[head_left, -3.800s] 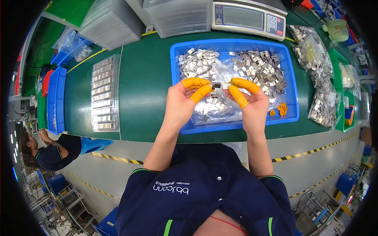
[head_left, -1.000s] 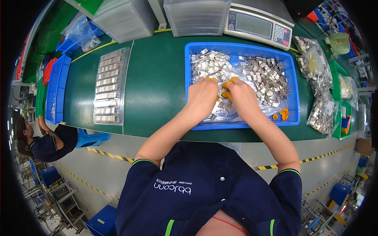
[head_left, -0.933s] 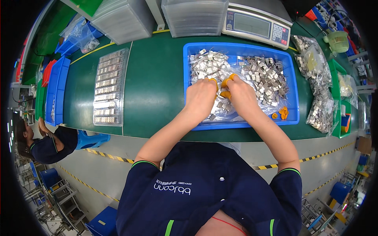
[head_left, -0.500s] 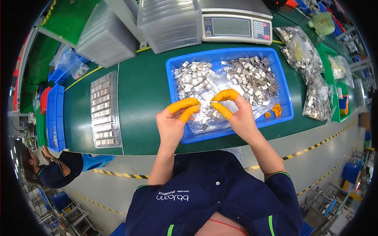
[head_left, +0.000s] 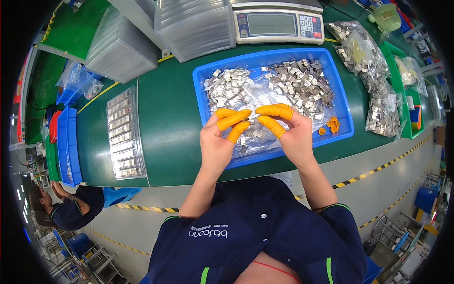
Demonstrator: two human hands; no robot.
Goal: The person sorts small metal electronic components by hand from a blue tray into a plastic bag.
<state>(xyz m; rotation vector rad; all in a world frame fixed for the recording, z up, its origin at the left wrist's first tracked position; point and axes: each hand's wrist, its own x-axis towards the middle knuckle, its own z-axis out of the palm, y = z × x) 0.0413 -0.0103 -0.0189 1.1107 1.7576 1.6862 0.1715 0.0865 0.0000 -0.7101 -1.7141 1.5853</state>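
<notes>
Fingers (head_left: pixel 275 110) in yellow-orange cots come together from both sides over the near half of a blue tray (head_left: pixel 341 66) on the green table (head_left: pixel 170 123). On the left hand (head_left: pixel 215 144), the thumb and the two fingers beside it are bent inward with their tips almost closed; on the right hand (head_left: pixel 298 135), index finger and thumb make a narrow wedge, their tips nearly meeting. Both pinch a small metal part (head_left: pixel 253 115) between them, left tips at one end and right tips at the other. Most of it is covered, so its shape and tilt cannot be told.

Behind the hands, a pile of silvery metal parts (head_left: pixel 226 88) fills the tray's far left corner, and a darker pile with thin wire leads (head_left: pixel 302 90) its far right. Crumpled clear plastic film (head_left: pixel 267 96) lies between the piles and runs under the fingers. Loose orange finger cots (head_left: pixel 334 125) sit by the tray's near right corner.

Just beyond the tray's far edge stands a digital scale (head_left: pixel 273 24). To the left, near the table's front edge, a clear compartment tray (head_left: pixel 125 137) holds rows of parts; bags of metal parts (head_left: pixel 382 116) lie beyond the blue tray's right edge.
</notes>
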